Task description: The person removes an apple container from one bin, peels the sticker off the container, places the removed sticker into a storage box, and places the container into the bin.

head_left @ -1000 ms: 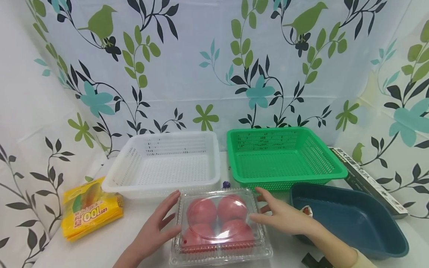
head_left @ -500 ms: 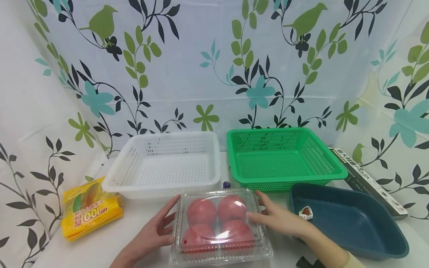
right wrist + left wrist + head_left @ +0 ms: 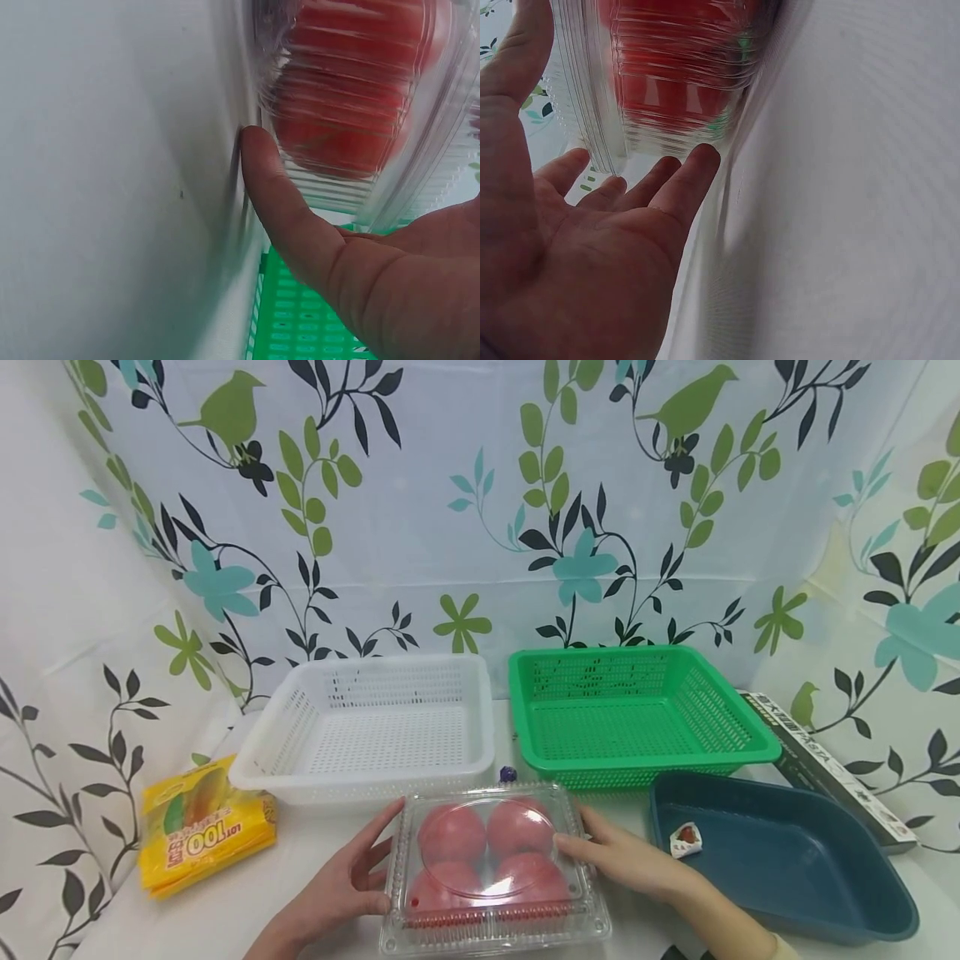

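A clear plastic clamshell box (image 3: 491,923) with several round red fruits (image 3: 519,824), which look like tomatoes, sits at the front middle of the table. My left hand (image 3: 341,885) is at the box's left side. In the left wrist view its fingers (image 3: 694,180) stretch out under the rim, close to the ribbed wall. On the opposite side, my right hand (image 3: 626,858) has its thumb over the lid's right edge. One extended finger (image 3: 274,187) reaches low along the wall in the right wrist view; its other fingers are mostly hidden.
Behind the box stand a white basket (image 3: 367,785) and a green basket (image 3: 637,764). A blue basin (image 3: 795,868) with a small white-and-red piece (image 3: 686,840) is at right, near a dark pasta box (image 3: 832,777). Yellow packets (image 3: 206,827) lie left; a small purple item (image 3: 507,774) sits behind.
My left thumb has slid off the lid to the box's left edge. The right hand has drawn lower and closer against the right side. The box has stayed put.
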`<state>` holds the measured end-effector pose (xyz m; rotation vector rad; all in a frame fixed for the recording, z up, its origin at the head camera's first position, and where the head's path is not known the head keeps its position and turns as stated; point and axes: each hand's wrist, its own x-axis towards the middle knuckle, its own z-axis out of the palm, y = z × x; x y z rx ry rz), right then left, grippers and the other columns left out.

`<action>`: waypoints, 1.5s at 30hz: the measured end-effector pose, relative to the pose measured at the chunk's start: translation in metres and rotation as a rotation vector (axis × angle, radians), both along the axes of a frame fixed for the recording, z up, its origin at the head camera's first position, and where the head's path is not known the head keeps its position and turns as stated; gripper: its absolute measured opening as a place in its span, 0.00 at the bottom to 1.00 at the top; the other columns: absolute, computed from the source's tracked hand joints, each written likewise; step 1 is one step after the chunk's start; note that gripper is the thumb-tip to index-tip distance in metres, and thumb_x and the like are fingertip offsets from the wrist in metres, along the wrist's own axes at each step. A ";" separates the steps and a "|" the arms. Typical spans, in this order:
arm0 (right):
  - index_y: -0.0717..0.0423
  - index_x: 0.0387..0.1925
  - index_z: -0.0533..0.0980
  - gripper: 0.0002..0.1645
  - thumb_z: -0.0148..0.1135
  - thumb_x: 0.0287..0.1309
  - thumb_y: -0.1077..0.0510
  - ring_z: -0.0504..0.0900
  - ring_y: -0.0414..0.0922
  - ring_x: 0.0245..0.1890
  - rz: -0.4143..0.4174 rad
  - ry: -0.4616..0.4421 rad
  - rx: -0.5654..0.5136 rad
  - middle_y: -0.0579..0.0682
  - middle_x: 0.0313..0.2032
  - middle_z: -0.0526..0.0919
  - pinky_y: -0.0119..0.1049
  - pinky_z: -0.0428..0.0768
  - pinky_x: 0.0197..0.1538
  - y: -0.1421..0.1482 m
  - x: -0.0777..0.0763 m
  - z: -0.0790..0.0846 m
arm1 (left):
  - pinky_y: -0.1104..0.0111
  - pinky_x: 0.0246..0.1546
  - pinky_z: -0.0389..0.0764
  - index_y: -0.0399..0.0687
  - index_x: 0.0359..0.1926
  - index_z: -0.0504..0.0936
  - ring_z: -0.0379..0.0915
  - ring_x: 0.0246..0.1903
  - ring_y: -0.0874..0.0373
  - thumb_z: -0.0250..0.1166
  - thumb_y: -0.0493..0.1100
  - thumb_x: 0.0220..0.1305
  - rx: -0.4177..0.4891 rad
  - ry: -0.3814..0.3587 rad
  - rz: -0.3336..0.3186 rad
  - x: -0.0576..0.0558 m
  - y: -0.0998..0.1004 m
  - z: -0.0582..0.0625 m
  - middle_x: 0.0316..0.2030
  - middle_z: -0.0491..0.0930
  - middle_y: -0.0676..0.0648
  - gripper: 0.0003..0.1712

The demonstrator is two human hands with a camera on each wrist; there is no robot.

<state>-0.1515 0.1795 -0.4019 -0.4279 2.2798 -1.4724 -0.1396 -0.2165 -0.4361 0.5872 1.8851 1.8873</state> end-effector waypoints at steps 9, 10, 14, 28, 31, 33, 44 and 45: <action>0.65 0.78 0.45 0.48 0.54 0.73 0.42 0.52 0.64 0.73 -0.014 -0.056 -0.065 0.68 0.73 0.56 0.66 0.56 0.70 -0.004 0.000 -0.001 | 0.59 0.62 0.73 0.61 0.82 0.44 0.40 0.74 0.31 0.74 0.41 0.61 0.012 0.004 0.010 0.001 -0.001 -0.002 0.79 0.32 0.39 0.59; 0.65 0.78 0.45 0.49 0.53 0.73 0.42 0.51 0.64 0.74 -0.019 -0.062 -0.069 0.68 0.74 0.56 0.66 0.55 0.70 -0.005 0.001 -0.001 | 0.59 0.62 0.74 0.61 0.82 0.44 0.40 0.74 0.31 0.74 0.42 0.61 0.013 0.005 0.010 0.001 -0.001 -0.002 0.79 0.32 0.39 0.59; 0.63 0.79 0.43 0.49 0.52 0.74 0.42 0.49 0.65 0.74 -0.033 -0.092 -0.094 0.69 0.74 0.53 0.68 0.50 0.70 -0.007 0.002 -0.002 | 0.59 0.61 0.74 0.62 0.82 0.44 0.41 0.74 0.30 0.74 0.42 0.61 0.003 0.007 0.024 0.002 -0.001 -0.001 0.79 0.33 0.40 0.59; 0.54 0.80 0.35 0.50 0.52 0.74 0.45 0.59 0.65 0.70 0.021 -0.283 -0.278 0.72 0.75 0.43 0.64 0.67 0.65 -0.003 0.005 -0.002 | 0.58 0.59 0.77 0.62 0.81 0.46 0.44 0.73 0.30 0.74 0.46 0.61 -0.003 0.028 0.053 0.004 0.002 -0.002 0.79 0.36 0.39 0.58; 0.51 0.80 0.32 0.51 0.53 0.74 0.47 0.63 0.60 0.67 0.053 -0.311 -0.317 0.71 0.75 0.42 0.63 0.67 0.66 -0.001 0.004 -0.001 | 0.58 0.58 0.78 0.60 0.81 0.47 0.45 0.73 0.29 0.74 0.47 0.61 0.003 0.049 0.061 0.004 0.002 -0.002 0.79 0.37 0.38 0.58; 0.49 0.80 0.30 0.52 0.53 0.73 0.48 0.66 0.59 0.66 0.068 -0.327 -0.332 0.71 0.75 0.42 0.63 0.67 0.66 0.001 0.004 0.000 | 0.58 0.57 0.78 0.60 0.81 0.47 0.45 0.73 0.29 0.75 0.47 0.60 0.006 0.060 0.067 0.004 0.003 0.000 0.79 0.38 0.37 0.58; 0.41 0.79 0.25 0.49 0.46 0.78 0.48 0.52 0.72 0.72 0.157 -0.325 -0.346 0.75 0.74 0.31 0.66 0.67 0.64 0.008 0.008 0.011 | 0.57 0.58 0.78 0.63 0.81 0.48 0.56 0.72 0.49 0.72 0.55 0.63 0.018 0.094 0.087 0.007 0.006 0.010 0.79 0.42 0.39 0.54; 0.41 0.79 0.24 0.48 0.45 0.78 0.48 0.54 0.71 0.71 0.164 -0.322 -0.348 0.75 0.74 0.30 0.65 0.68 0.64 0.009 0.008 0.012 | 0.57 0.58 0.78 0.63 0.81 0.48 0.56 0.72 0.51 0.71 0.55 0.63 0.023 0.100 0.083 0.008 0.006 0.011 0.79 0.42 0.39 0.54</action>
